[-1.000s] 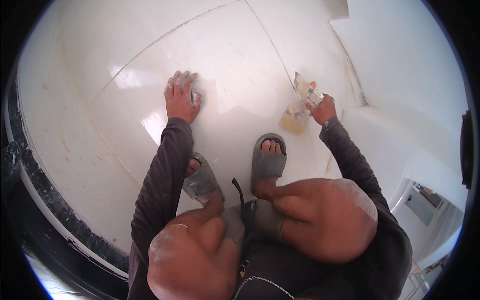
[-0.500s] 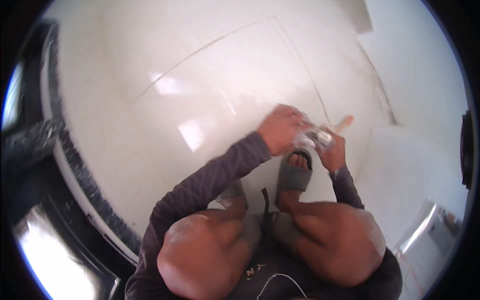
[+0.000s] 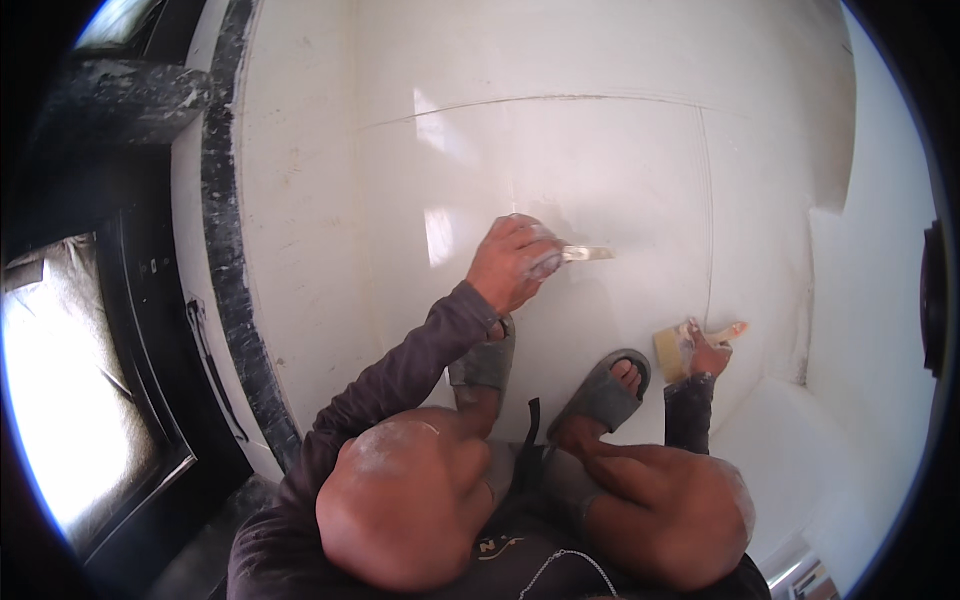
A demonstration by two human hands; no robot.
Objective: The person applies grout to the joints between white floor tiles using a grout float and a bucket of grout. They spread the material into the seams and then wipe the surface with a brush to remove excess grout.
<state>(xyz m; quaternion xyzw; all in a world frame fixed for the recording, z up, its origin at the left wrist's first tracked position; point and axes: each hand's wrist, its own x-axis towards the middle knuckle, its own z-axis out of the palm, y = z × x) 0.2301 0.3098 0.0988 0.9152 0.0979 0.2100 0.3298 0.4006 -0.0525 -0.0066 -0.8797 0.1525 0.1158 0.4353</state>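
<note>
- Grips a flat tool [image 3: 590, 254], apparently a scraper, in the left hand [image 3: 512, 262] with fingers wrapped around one end (handle hidden).
- Extends rightward from that hand, with its long axis running roughly left to right above or on the white floor [image 3: 610, 170]; cannot tell whether touching.
- Grasps a wide brush [image 3: 671, 355] in the right hand [image 3: 709, 357], with fingers curled about it, to the right of and nearer than the flat tool, well apart from it.
- Turns bristles left, handle right and slightly far, just beyond and right of the right sandal [image 3: 607, 395].
- Looks thin and pale at the flat tool; shows broad yellowish bristles and an orange-tipped handle on the brush.
</note>
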